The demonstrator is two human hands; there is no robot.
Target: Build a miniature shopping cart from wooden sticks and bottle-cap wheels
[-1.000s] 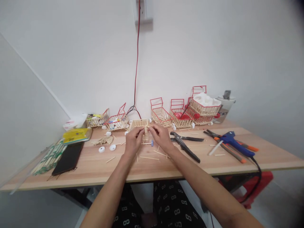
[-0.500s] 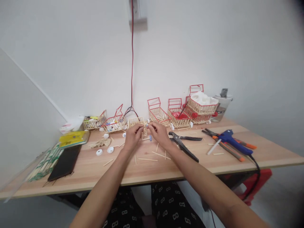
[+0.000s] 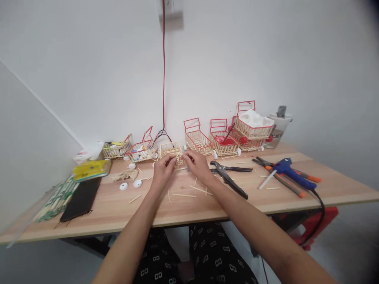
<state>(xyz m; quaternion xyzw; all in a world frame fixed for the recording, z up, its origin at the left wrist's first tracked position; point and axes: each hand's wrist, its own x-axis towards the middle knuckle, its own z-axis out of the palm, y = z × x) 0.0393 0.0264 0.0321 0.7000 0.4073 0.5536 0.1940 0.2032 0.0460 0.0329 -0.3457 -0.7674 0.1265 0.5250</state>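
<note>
In the middle of the table, a small unpainted stick cart (image 3: 170,146) stands behind my two hands, partly hidden by them. My left hand (image 3: 164,169) is closed in a pinch at its front left. Opposite it, my right hand (image 3: 196,163) pinches close to the cart's right front. The fingertips nearly meet, and whatever lies between them is too small to make out. Several short wooden sticks (image 3: 184,195) are scattered on the wood in front. White bottle caps (image 3: 137,183) lie to the left of my left hand.
Red-rimmed stick carts (image 3: 197,142) line the wall on both sides. Right of my hands lie black-handled pliers (image 3: 226,177), a blue glue gun (image 3: 291,173) and orange-handled pliers (image 3: 286,186). A black phone (image 3: 80,200), a yellow packet (image 3: 90,170) and bundled sticks (image 3: 56,201) sit at left.
Both hands stay close together at the unpainted cart, with their fingertips slightly shifted. The whole view has tilted a little.
</note>
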